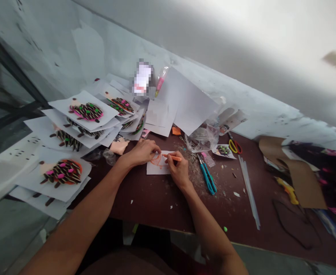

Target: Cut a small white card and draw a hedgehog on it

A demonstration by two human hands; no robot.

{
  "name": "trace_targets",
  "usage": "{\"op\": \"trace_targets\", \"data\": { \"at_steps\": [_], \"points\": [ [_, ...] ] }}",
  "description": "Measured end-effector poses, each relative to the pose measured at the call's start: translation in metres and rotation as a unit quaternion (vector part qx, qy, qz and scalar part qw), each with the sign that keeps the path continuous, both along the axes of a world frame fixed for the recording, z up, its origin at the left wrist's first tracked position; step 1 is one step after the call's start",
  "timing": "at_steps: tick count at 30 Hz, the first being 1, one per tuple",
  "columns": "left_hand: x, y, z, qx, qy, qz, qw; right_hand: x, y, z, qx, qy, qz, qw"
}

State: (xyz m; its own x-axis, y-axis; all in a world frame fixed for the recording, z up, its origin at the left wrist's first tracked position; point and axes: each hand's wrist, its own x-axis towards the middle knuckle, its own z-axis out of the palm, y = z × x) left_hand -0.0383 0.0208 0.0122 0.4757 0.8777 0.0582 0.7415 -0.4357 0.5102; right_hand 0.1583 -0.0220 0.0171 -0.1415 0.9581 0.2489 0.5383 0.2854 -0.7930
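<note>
My right hand [179, 170] is closed around an orange marker [176, 157], its tip at a small white sheet of paper [152, 170]. Orange curved lines are drawn on that sheet. The fingers of my left hand [143, 150] lie loosely stretched at the paper's upper left edge, holding no object. Just right of my right hand lie blue-handled pliers [209, 180]. Peach-coloured pieces [119, 146] lie left of my left hand, and a small orange piece [176, 131] is beyond the paper.
Sheets with hedgehog figures [86, 111] are stacked at the left. A lit phone [143, 78] leans near the wall beside large white sheets [190, 101]. Rightward are a plastic bag [202, 139], scissors [235, 146], clear glue sticks [248, 193], a yellow glue gun [288, 190] and brown cardboard [305, 183].
</note>
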Motion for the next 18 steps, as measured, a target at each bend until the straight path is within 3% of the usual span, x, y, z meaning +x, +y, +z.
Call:
{"op": "trace_targets", "data": {
  "at_steps": [18],
  "points": [
    [0.0008,-0.0002,0.001,-0.006,0.002,0.008,1.0,0.0,-0.0003,-0.0008,0.008,-0.018,-0.001,1.0]
  ]
}}
